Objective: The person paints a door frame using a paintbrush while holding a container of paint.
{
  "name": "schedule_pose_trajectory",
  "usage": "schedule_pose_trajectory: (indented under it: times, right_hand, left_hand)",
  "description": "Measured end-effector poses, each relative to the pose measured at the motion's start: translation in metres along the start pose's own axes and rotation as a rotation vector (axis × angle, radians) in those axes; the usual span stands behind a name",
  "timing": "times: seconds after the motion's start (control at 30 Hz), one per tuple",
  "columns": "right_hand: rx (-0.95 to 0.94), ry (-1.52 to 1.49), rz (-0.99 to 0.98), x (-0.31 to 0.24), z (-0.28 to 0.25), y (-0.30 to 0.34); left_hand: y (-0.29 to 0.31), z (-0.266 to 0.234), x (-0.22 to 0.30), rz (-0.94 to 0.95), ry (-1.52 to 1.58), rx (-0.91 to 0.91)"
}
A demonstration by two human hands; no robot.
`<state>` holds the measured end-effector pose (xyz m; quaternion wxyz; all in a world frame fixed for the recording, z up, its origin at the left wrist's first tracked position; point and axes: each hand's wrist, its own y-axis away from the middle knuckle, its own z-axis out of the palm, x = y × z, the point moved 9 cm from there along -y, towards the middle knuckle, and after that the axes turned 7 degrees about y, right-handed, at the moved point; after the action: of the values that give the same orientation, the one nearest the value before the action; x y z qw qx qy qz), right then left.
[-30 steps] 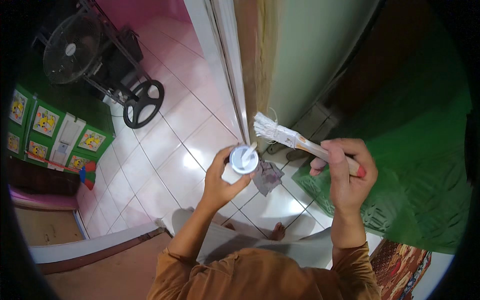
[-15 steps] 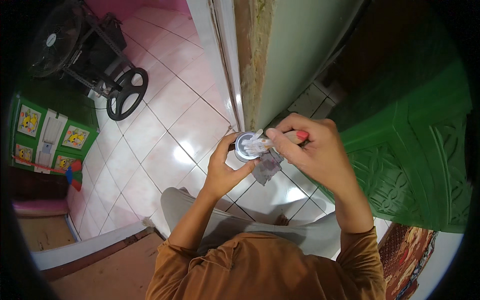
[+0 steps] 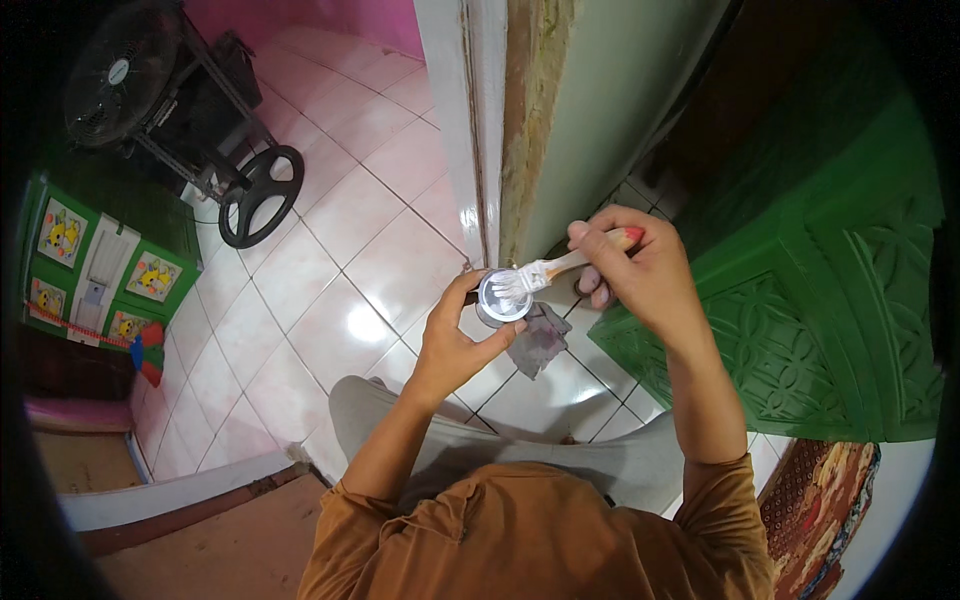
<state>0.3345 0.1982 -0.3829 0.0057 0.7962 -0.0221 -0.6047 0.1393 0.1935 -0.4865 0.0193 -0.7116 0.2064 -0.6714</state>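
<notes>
My left hand [image 3: 452, 338] is wrapped round a small round can [image 3: 492, 312] with grey-white paint inside, its open top facing up. Between the fingers and thumb of my right hand [image 3: 645, 268] is the handle of a paintbrush [image 3: 566, 262], pale with a red end. White paint coats the brush's bristles, which are at the can's mouth, over its right side. Under the can and brush, a crumpled grey rag [image 3: 540, 342] lies on the tiles.
Ahead stands a white door frame [image 3: 455, 130] with a worn brown edge beside a pale panel. Green carved furniture [image 3: 770, 340] fills the right side. At the left are a black fan [image 3: 118, 72] on a wheel-shaped base and a green cabinet [image 3: 150, 235] with yellow pictures. White tiles [image 3: 385, 250] cover the floor.
My right hand has shifted slightly up and right and loosened its fingers along the handle, so more of the brush shows. The can stays in my left hand. The view has shifted a little.
</notes>
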Motion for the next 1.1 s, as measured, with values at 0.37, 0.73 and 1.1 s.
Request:
schedule_pose_trajectory:
  times: [0.37, 0.73, 1.1]
  right_hand:
    - [0.098, -0.425, 0.241, 0.073, -0.027, 0.002]
    - [0.143, -0.481, 0.032, 0.03, -0.047, 0.006]
    - [0.329, -0.326, -0.298, -0.045, -0.054, -0.021]
  left_hand:
    - [-0.018, 0.001, 0.019, 0.016, 0.048, -0.015]
    - [-0.043, 0.01, 0.029, -0.017, -0.004, -0.042]
    - [-0.048, -0.001, 0.025, -0.029, 0.051, 0.01]
